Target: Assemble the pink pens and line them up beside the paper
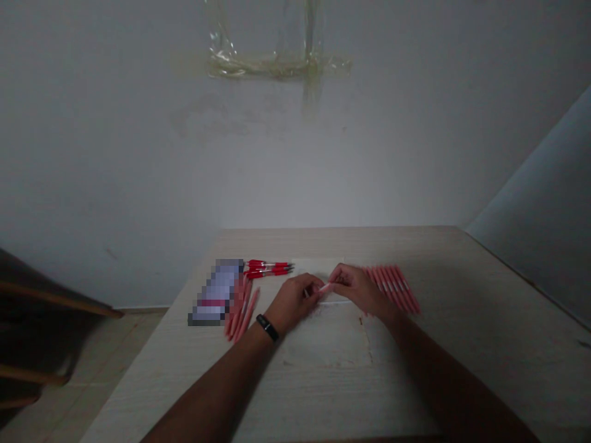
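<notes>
Two hands pinch one pink piece above the table

The pink piece (325,287), slim and partly white, sits between the person's two hands over the middle of the table (184,375). The left hand (292,301) grips its lower end between thumb and fingers; the right hand (359,289) pinches its upper end in the same way. The fingertips almost meet and cover much of the piece, so whether it is a whole pen or only part of one cannot be told.

Just beside the right hand, a row of pink pens (401,289) lies side by side on a slant, pale bands across their middles, the near end of the row partly hidden by that hand. On the other side, near the left hand, a looser bunch of pinkish-red pens (244,317) lies lengthwise. Beyond it, a few bright red pens (269,271) lie crosswise, dark tips toward the right.

A pixelated slab (215,292) with a dark edge lies at the far left, against the bunch. A dark wristband (267,327) circles the left wrist. Under the hands, the tabletop carries a pale patch (323,347) with a worn edge.

Behind the table rises a grey wall (138,154) with shiny, yellowed tape (263,67) stuck high on it. At the left, wooden bars (60,298) stand over a tiled floor (104,360).
</notes>
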`<control>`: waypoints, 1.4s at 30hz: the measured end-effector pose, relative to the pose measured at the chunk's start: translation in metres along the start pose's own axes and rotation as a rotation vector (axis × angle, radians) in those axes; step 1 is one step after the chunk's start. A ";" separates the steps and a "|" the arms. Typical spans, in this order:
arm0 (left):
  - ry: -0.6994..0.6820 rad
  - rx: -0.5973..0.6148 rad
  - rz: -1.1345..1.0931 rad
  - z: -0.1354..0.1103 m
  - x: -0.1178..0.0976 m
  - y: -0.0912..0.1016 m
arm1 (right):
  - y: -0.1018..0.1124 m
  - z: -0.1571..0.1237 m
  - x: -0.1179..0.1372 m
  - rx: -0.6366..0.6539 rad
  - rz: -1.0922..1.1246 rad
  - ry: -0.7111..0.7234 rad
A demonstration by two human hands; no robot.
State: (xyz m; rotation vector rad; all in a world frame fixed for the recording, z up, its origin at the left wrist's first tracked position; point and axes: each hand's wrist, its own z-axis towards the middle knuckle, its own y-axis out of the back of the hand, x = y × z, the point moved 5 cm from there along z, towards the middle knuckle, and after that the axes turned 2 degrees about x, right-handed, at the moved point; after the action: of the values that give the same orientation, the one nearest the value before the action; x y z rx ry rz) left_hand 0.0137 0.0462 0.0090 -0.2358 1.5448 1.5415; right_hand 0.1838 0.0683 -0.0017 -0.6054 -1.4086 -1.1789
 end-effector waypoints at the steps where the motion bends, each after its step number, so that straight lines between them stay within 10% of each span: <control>1: 0.006 -0.008 -0.010 0.000 0.000 0.001 | 0.002 0.000 0.002 -0.023 0.012 -0.018; 42: 0.000 -0.129 0.014 0.001 0.002 0.008 | -0.007 0.002 -0.026 0.090 0.127 -0.120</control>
State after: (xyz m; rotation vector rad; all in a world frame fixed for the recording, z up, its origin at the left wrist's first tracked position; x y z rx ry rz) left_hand 0.0069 0.0494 0.0133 -0.2990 1.4514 1.6540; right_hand 0.1826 0.0747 -0.0277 -0.7010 -1.4934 -0.9874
